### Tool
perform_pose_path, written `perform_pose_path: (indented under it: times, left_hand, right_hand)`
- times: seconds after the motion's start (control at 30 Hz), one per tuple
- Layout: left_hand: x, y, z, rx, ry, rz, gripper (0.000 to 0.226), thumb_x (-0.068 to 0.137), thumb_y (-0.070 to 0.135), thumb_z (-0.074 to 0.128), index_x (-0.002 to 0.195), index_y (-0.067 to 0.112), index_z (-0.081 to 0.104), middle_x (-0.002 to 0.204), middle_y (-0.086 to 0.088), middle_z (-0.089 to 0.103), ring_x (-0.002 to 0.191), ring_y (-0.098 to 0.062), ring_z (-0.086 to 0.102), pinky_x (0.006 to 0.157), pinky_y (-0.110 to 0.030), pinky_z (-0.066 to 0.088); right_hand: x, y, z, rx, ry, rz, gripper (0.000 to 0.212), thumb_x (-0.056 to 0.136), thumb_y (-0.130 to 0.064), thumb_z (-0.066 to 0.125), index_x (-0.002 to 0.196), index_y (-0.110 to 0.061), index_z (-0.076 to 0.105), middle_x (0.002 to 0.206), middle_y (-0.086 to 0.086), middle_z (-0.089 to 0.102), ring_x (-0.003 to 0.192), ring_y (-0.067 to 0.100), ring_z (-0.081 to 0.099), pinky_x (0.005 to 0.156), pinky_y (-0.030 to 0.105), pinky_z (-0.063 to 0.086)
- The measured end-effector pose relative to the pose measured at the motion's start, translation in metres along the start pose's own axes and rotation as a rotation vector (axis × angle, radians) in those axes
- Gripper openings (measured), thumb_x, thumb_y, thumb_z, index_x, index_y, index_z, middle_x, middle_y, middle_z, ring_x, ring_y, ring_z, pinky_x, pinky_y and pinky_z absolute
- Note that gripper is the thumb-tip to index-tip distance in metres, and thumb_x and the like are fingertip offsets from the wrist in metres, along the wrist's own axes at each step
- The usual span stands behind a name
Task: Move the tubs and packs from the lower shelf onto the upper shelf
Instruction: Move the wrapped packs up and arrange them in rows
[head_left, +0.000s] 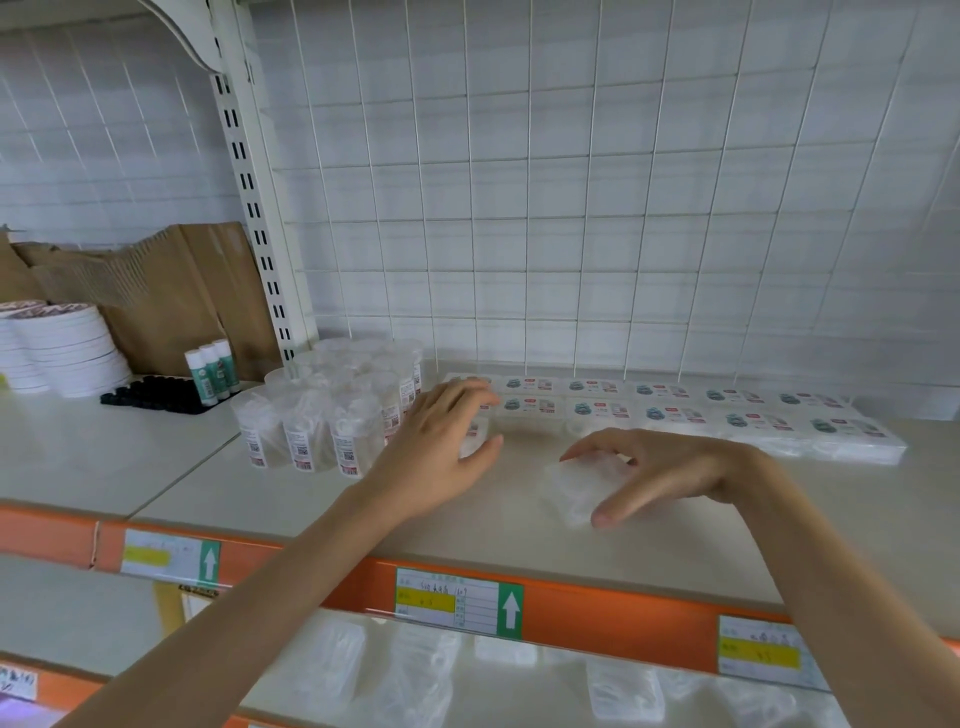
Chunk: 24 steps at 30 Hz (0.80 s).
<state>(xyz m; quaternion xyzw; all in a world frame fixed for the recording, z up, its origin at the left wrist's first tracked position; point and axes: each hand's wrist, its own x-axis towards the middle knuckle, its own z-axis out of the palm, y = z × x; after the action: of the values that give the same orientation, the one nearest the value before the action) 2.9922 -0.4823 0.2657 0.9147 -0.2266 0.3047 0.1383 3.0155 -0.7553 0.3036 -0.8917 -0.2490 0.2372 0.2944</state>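
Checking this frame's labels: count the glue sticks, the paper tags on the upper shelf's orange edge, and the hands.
Glue sticks: 3
Orange-edge tags: 3
Hands: 2, left hand and right hand
Total: 8

Two bare forearms (244, 597), bare hands (441, 447).
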Motion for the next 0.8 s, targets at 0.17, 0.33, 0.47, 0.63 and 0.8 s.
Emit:
perform_pose_path:
  times: [0.17,0.33,0.47,0.63,0.8]
  left_hand:
    - [0.011,0.017,-0.001,-0.272,-0.039,-0.129,0.025,0.098,0.032,0.051,0.104,0.017,0.07,0.104,0.01,0.067,0.1,-0.004,0.059,0.092,-0.028,0.047]
    - [0.022,0.041,0.009,-0.536,-0.122,-0.462,0.031,0.097,0.045,0.052,0.119,0.024,0.057,0.097,0.005,0.066,0.092,-0.007,0.063,0.076,-0.023,0.044]
    - [0.019,0.054,0.013,-0.62,-0.11,-0.502,0.037,0.095,0.047,0.054,0.125,0.025,0.049,0.09,0.006,0.064,0.08,-0.008,0.064,0.071,-0.022,0.044]
    - [0.02,0.053,0.006,-1.012,-0.183,-0.585,0.016,0.1,0.024,0.055,0.113,0.016,0.058,0.082,-0.003,0.069,0.071,-0.016,0.066,0.059,-0.03,0.053]
    - [0.016,0.044,0.004,-1.128,-0.079,-0.695,0.019,0.101,0.016,0.053,0.115,0.003,0.058,0.086,-0.013,0.067,0.072,-0.017,0.067,0.064,-0.028,0.055]
  right_hand:
    - [0.009,-0.002,0.004,-0.032,0.225,-0.05,0.056,0.068,-0.035,0.087,0.116,-0.039,0.058,0.113,-0.02,0.056,0.104,0.002,0.052,0.083,0.022,0.04]
    - [0.013,-0.005,0.008,0.018,0.537,-0.093,0.055,0.061,-0.048,0.088,0.109,-0.042,0.062,0.11,-0.017,0.055,0.093,-0.005,0.05,0.075,0.02,0.039]
    - [0.014,-0.008,0.01,0.038,0.609,-0.208,0.056,0.059,-0.047,0.09,0.107,-0.043,0.061,0.109,-0.02,0.061,0.093,-0.014,0.051,0.077,0.01,0.036]
    - [0.016,-0.008,0.012,0.171,0.589,-0.25,0.053,0.06,-0.049,0.087,0.107,-0.04,0.064,0.108,-0.021,0.064,0.097,-0.009,0.056,0.08,0.009,0.041]
    - [0.015,-0.011,0.004,0.508,0.664,-0.186,0.024,0.088,-0.041,0.068,0.101,-0.022,0.07,0.081,-0.008,0.07,0.077,0.009,0.065,0.069,0.025,0.05]
